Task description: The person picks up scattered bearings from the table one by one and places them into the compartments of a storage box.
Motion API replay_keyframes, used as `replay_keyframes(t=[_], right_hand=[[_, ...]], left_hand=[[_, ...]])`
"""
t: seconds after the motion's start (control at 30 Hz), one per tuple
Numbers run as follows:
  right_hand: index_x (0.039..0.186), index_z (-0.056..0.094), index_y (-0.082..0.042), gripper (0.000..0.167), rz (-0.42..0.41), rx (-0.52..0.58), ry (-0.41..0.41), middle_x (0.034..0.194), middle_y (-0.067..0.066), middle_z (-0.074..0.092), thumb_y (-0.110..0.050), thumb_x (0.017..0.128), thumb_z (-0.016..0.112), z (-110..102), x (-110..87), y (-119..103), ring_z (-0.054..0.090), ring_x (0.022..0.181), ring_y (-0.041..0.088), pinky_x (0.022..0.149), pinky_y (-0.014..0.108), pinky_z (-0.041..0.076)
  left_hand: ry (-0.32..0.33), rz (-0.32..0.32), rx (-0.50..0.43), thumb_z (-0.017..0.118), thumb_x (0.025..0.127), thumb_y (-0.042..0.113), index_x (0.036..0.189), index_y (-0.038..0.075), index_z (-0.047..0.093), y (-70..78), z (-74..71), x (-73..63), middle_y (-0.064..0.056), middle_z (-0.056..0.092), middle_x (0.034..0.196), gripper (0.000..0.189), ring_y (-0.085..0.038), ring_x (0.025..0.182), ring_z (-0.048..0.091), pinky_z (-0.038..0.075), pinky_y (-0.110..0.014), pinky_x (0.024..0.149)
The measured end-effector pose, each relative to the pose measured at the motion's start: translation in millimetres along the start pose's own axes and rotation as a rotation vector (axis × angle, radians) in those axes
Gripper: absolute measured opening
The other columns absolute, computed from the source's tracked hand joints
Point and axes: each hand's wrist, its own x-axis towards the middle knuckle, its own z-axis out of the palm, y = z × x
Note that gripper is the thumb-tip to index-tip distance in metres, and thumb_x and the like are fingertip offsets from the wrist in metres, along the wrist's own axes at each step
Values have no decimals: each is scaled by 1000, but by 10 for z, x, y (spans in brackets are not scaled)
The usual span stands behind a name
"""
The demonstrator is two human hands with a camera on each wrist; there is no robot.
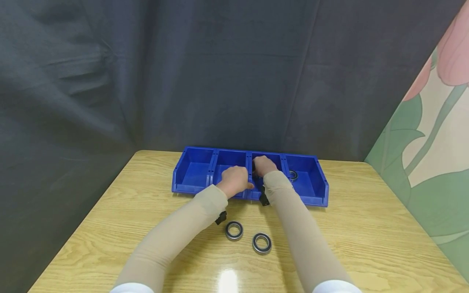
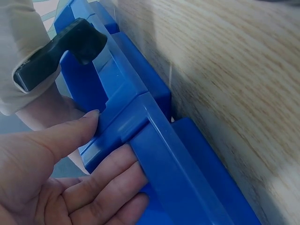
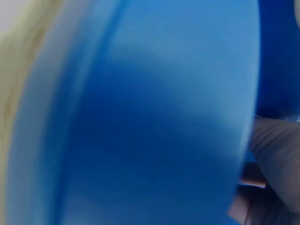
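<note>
In the head view, my left hand [image 1: 235,179] is over the second compartment from the left of a blue bin row [image 1: 196,174]. The left wrist view shows its thumb and fingers on either side of a divider wall [image 2: 126,110], pinching it. My right hand [image 1: 264,166] reaches down into the third compartment. Part of its thumb and bent fingers [image 3: 281,159] show behind a blurred blue wall [image 3: 159,122]; I cannot tell whether they hold anything. A ball bearing [image 1: 296,175] lies in the rightmost compartment, partly behind the divider.
Two ball bearings lie on the wooden table [image 1: 366,228] in front of the bins: a left one [image 1: 227,230] and a nearer right one [image 1: 254,243]. A dark curtain [image 1: 227,73] hangs behind the bins. A painted wall panel [image 1: 432,162] stands at the right.
</note>
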Motion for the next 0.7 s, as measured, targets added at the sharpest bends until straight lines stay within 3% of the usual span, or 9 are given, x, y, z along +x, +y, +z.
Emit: replay_keyframes(t=[0.17,0.3,0.47,0.7], right_hand=[[100,70,-4,16,16,18,1,109,14,70,-16,89,70,7,-38,-25,65,91,23,85,44,52],[101,69,-4,18,19,50,-14,103,13,70,-18,90,69,32,-26,17,62,86,23,81,42,52],[111,67,-3,33,-37,82,-12,108,14,69,-24,86,72,73,43,130,63,96,27,87,43,51],[125,61,-3,45,-95,96,-31,128,18,61,-24,87,71,-235,-170,128,57,119,33,100,46,45]], left_hand=[[9,1,-4,72,83,49,58,18,56,-6,21,6,5,40,53,43,-13,52,49,41,-29,49],[8,8,0,72,83,49,59,18,56,0,18,2,5,39,53,43,-14,52,48,41,-29,48],[4,2,11,73,82,51,61,18,59,11,27,22,6,40,54,41,-14,55,50,43,-31,50],[5,-13,23,73,80,53,63,18,62,15,38,31,5,50,56,40,-15,58,55,49,-34,54]])
